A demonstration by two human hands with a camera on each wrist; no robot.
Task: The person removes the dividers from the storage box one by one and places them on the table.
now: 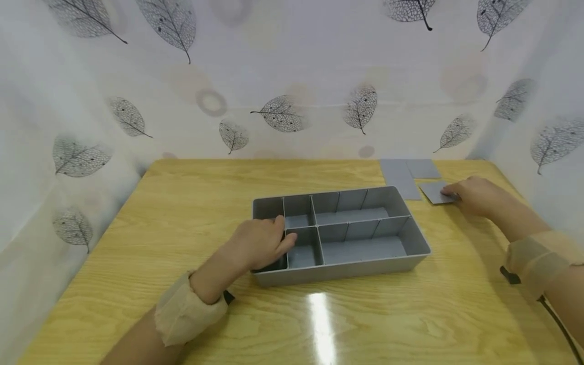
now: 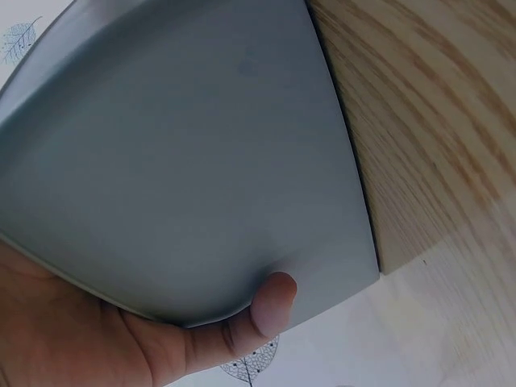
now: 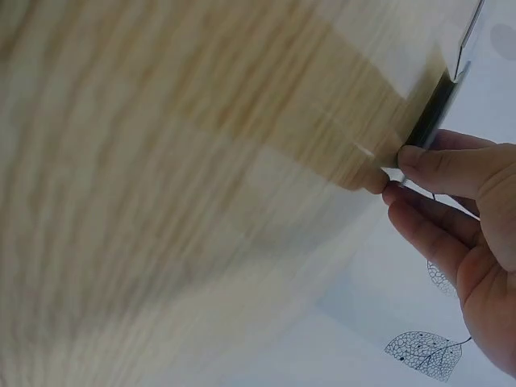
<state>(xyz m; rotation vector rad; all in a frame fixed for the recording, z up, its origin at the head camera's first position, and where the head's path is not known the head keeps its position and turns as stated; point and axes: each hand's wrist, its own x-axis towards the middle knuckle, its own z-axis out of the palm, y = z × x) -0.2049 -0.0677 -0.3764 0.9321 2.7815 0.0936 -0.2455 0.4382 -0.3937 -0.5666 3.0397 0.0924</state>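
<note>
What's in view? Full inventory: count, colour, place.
table: one, yellow wood-grain, centre and foreground
box: one, grey, six compartments, on table
cards: three visible, grey, table's far right
cloth: count unclear, white, dark leaf print, behind and beside table
wristbands: two, beige, lower left and right
black pieces: two, black, beside wristbands
cable: one, dark, lower right
forearms: two, bare, lower corners
left grip: one, bare, holding box's left end
right grip: one, bare, pinching nearest card

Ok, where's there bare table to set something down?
Bare table lies left of the gray tray and the left hand gripping it. More lies in front of the tray, between the wrist wraps, and behind it, before the leaf-print cloth, left of the flat gray panels. It's crowded at back right, where the right hand pinches another panel.
</note>
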